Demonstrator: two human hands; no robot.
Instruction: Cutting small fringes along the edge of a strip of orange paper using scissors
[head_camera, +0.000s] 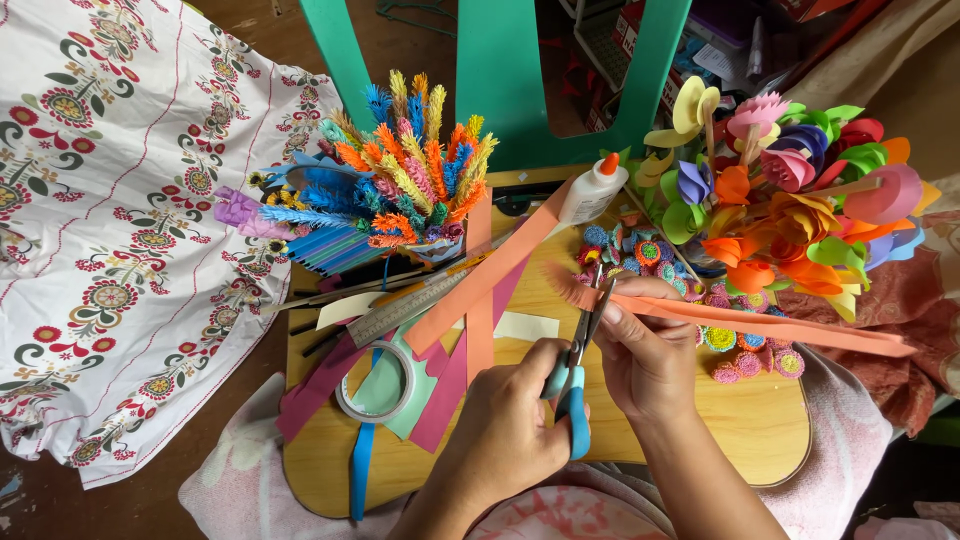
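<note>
My left hand (505, 425) grips a pair of blue-handled scissors (577, 385), blades pointing up and away from me. The blades meet the fringed left end of a long orange paper strip (760, 322). My right hand (645, 355) pinches that strip just right of the blades and holds it level above a wooden board (760, 430) on my lap. The strip runs far out to the right.
On the board lie orange, pink and blue paper strips (470, 290), a metal ruler (410, 305), a tape roll (380, 385), a white glue bottle (590, 190) and small rolled paper discs (640, 250). Fringed paper stems (410, 170), a paper flower bouquet (790, 190) and green stool legs (500, 70) stand behind; floral cloth (110, 230) lies left.
</note>
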